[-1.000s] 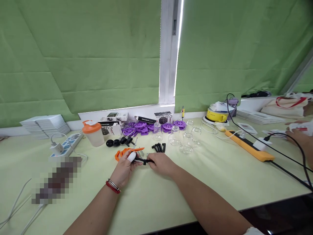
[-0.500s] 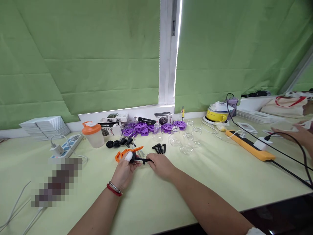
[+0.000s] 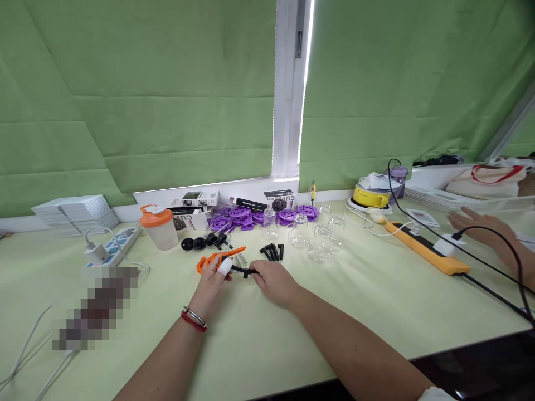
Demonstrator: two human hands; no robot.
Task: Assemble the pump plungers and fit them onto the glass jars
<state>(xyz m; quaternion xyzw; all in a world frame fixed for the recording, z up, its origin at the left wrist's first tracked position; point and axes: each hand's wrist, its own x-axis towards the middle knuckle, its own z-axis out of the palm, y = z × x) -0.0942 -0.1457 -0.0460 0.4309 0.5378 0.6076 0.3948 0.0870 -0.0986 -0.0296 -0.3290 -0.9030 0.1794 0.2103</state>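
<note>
Between my two hands is a black part with a thin shaft and a short side stub [image 3: 246, 273]. My left hand [image 3: 212, 284], a white wrap on its thumb, closes round the left end, which the fingers largely cover. My right hand [image 3: 276, 283] pinches the right end, its fingertips curled over it. Just beyond my left hand lie orange plastic pieces with a long pointed arm [image 3: 225, 255], and some thin metal rods. Several small black L-shaped handles [image 3: 274, 252] lie beyond my right hand. Black round-headed parts [image 3: 199, 243] lie further left.
Clear glass jars [image 3: 321, 245] stand right of centre, before purple wheel-shaped pieces [image 3: 241, 216] and boxes [image 3: 280, 199]. An orange-lidded shaker [image 3: 159, 231] is at left. Power strips [image 3: 426, 249] and cables lie on both sides. Another person's hand [image 3: 480, 227] is at far right.
My left hand has turned and slid slightly, so its thumb now covers the black head that was showing. My right hand has stayed in place. The other person's hand has shifted left and spread flat.
</note>
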